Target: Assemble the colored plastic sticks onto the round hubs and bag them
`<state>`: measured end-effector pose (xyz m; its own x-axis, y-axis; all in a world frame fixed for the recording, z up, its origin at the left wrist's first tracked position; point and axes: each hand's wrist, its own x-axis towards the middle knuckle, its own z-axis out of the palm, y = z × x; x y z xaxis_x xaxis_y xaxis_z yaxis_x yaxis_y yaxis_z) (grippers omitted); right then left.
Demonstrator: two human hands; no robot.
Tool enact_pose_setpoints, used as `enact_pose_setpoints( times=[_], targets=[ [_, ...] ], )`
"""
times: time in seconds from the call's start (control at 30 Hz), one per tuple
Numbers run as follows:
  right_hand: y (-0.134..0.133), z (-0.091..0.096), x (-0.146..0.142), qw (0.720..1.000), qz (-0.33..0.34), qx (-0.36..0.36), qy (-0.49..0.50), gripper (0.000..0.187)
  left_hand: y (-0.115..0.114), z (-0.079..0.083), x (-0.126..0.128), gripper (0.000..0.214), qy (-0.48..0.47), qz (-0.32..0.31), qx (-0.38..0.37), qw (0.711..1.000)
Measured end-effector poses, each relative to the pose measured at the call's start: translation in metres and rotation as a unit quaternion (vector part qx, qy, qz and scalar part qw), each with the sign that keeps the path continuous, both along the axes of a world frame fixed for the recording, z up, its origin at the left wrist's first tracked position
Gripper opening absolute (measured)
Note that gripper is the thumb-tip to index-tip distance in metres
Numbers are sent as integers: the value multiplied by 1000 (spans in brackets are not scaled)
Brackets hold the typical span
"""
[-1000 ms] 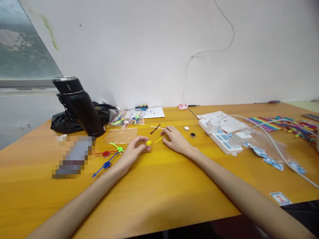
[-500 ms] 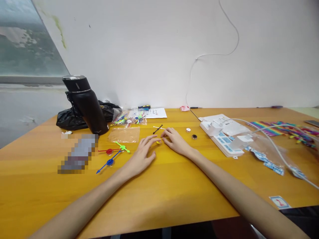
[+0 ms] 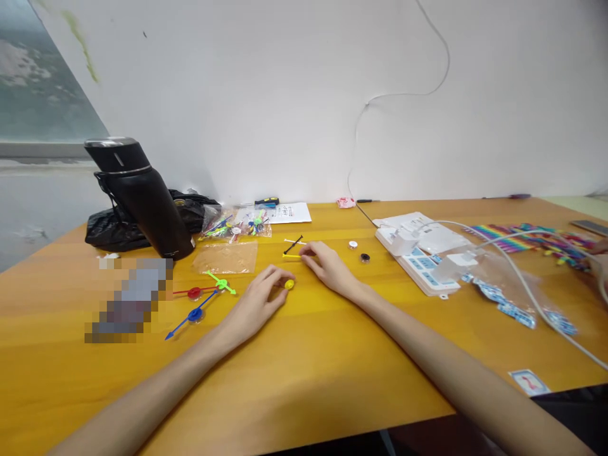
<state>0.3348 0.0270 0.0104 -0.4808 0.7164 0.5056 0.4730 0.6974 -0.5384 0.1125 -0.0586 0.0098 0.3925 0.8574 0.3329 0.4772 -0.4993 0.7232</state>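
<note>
My left hand (image 3: 261, 296) pinches a small yellow round base (image 3: 289, 285) between thumb and index finger, just above the table. My right hand (image 3: 327, 267) has its thumb and fingertips closed on a thin yellow pointer (image 3: 291, 256), which sticks out to the left. Behind the pointer lie a black pointer (image 3: 293, 245) and a white pointer (image 3: 291, 240), crossing. To the left of my left hand are finished-looking spinners: a green one (image 3: 221, 284), a red one (image 3: 194, 293) and a blue one (image 3: 195, 315). A white disc (image 3: 353, 244) and a black disc (image 3: 365, 258) lie beyond my right hand.
A black bottle (image 3: 147, 206) stands at the back left beside a black plastic bag (image 3: 109, 231). Bags of coloured spinner parts (image 3: 235, 227) lie nearby. On the right are a power strip (image 3: 422, 269) with cables and rainbow strips (image 3: 503, 237). Another person's hand (image 3: 601, 269) shows at the right edge.
My hands have moved apart. The yellow base is now plainly visible in my left fingers, and the yellow pointer at my right fingertips. The view has shifted slightly to the right.
</note>
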Motion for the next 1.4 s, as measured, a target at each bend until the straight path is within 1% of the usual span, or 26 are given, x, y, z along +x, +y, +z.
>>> enact_pose_setpoints(
  times=[0.1,0.23,0.33,0.43,0.5,0.6,0.67,0.77,0.87,1.0,1.07,1.2,1.4],
  targets=[
    [-3,2,-5,998,8,-27,63,9,2,0,-1,21,-64,4,-56,996],
    [-11,8,-14,986,8,-75,146,11,6,-1,-3,28,-173,28,-139,975],
    [-22,14,-22,980,10,-89,180,11,10,-2,-3,33,-230,33,-160,959],
    [-33,19,-29,979,38,-92,180,9,10,-2,-2,38,-268,18,-182,946],
    [-41,21,-33,978,57,-99,173,9,10,-1,-2,40,-275,12,-195,941],
    [-46,23,-37,977,74,-103,169,9,10,1,-3,38,-282,14,-186,941],
    [-47,23,-37,980,79,-91,161,9,11,1,-4,39,-287,26,-186,939],
    [-45,22,-35,983,75,-85,146,8,12,1,-6,45,-300,52,-206,930],
    [-43,20,-35,977,72,-129,154,10,12,0,-6,47,-312,64,-214,924],
    [-40,16,-35,953,82,-224,184,27,12,0,-7,42,-298,44,-198,933],
    [-38,15,-35,946,81,-253,188,31,12,1,-7,40,-289,34,-191,937],
    [-34,14,-33,942,79,-263,194,27,12,2,-6,39,-286,30,-182,940],
    [-36,14,-36,934,109,-267,211,24,10,3,-2,38,-300,-4,-185,936]
  ],
)
